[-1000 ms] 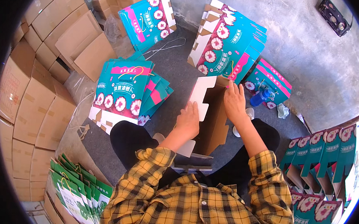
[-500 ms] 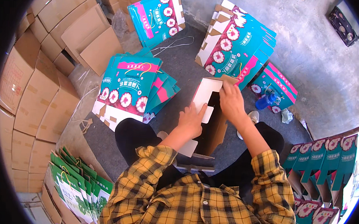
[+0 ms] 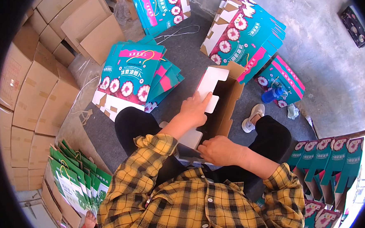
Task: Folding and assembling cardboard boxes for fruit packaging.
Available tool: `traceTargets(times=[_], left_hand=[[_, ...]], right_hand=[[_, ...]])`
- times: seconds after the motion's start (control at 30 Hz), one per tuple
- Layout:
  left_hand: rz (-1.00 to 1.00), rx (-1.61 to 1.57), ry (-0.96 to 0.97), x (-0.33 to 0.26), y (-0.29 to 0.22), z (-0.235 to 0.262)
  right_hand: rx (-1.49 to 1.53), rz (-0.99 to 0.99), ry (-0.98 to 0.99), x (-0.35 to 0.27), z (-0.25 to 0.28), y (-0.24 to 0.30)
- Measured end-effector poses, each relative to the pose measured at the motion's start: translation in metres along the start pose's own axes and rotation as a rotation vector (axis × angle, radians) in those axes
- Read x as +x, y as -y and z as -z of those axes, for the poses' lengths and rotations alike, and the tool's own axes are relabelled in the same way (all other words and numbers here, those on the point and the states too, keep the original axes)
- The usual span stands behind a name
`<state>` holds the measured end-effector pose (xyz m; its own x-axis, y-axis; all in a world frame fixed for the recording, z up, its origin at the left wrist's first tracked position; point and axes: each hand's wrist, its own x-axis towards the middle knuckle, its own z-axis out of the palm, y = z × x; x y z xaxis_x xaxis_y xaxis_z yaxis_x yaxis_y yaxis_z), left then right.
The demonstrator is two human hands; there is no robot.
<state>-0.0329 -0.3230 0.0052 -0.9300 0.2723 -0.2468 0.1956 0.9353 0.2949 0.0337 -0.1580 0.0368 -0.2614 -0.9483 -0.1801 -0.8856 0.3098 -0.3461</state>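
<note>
A half-folded carton (image 3: 226, 104), brown inside with white flaps, stands open on my lap. My left hand (image 3: 196, 110) lies flat on its white left flap, fingers pressed against the board. My right hand (image 3: 219, 151) sits at the near end of the carton, fingers curled over the near white flap by my waist. Both forearms wear yellow plaid sleeves.
Stacks of flat teal cartons with pink and white flowers lie at my left (image 3: 133, 76), ahead (image 3: 161, 7) and at the right (image 3: 244, 34). Brown shipping boxes (image 3: 39, 81) line the left. Green bags (image 3: 77, 183) lie lower left. Folded teal cartons (image 3: 330, 159) stand right. A blue bottle (image 3: 272, 94) lies nearby.
My right hand has drawn back from the carton's far end to its near flap. My left hand has stayed on the white left flap, sliding slightly forward.
</note>
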Motion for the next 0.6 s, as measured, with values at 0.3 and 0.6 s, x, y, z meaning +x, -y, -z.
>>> traceTargets(times=[0.3, 0.6], left_hand=[[-0.074, 0.255, -0.314, -0.001, 0.009, -0.044], [-0.183, -0.071, -0.396, -0.034, 0.032, -0.048]], right_hand=[[-0.084, 0.006, -0.194, -0.002, -0.012, 0.015], [-0.355, -0.484, -0.175, 0.018, -0.024, -0.028]])
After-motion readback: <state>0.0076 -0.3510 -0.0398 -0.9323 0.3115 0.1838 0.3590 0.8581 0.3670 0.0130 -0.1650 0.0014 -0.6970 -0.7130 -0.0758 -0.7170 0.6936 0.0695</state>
